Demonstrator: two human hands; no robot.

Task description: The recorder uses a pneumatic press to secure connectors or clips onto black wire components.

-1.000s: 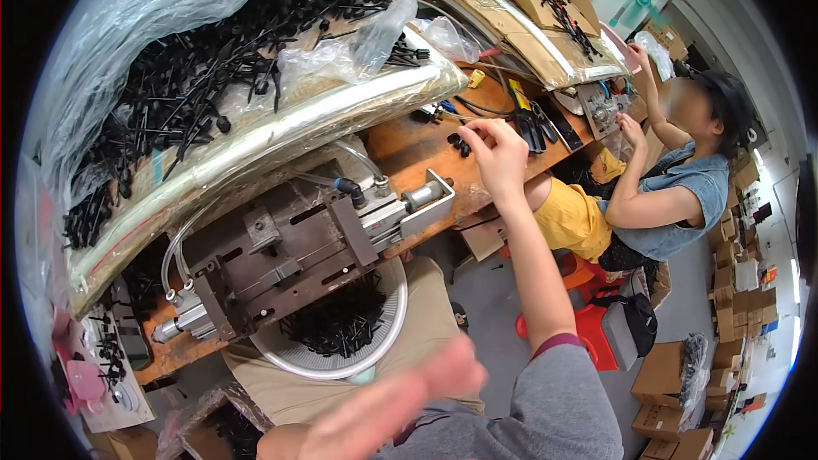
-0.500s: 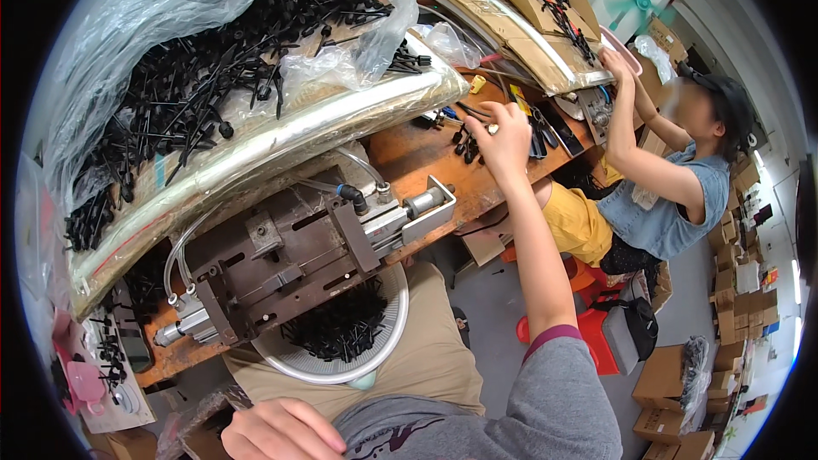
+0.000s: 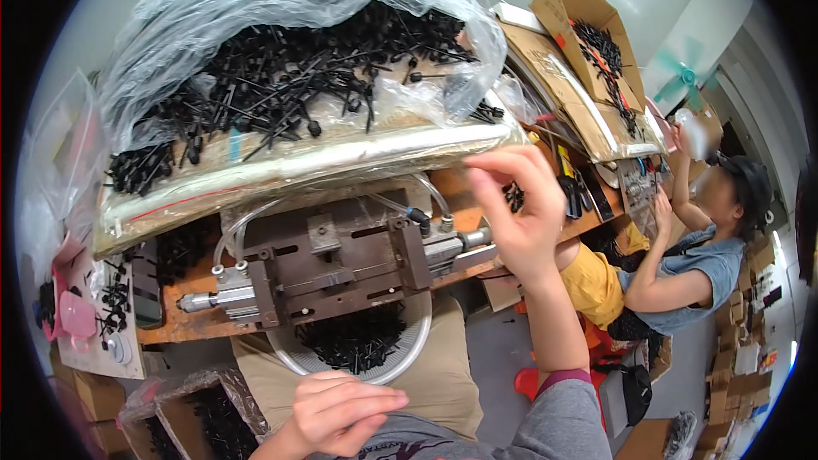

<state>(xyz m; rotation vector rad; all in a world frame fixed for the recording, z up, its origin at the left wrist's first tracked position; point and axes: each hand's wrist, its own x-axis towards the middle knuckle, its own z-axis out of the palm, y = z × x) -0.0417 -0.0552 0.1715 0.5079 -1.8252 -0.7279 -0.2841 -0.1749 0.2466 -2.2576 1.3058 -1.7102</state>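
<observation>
My right hand is raised over the right end of a brown metal clamping fixture. Its thumb and forefinger are pinched together, and their tips are blurred, so whatever they hold cannot be made out. Low in front of my body, my left hand has its fingers stretched out and pointing right, with nothing visible in it. The fixture carries an air cylinder at its left end, with clear hoses. Under its front edge, a white basket on my lap holds many black plastic pieces.
Behind the fixture, a plastic-covered board bears a heap of black stemmed parts. Pliers lie right on the wooden bench. A co-worker sits at the right beside a cardboard box. A pink container stands left.
My right hand has drawn back from the small parts on the bench toward the fixture. My left hand has moved right and up. The view has shifted, and the co-worker now lifts a whitish object.
</observation>
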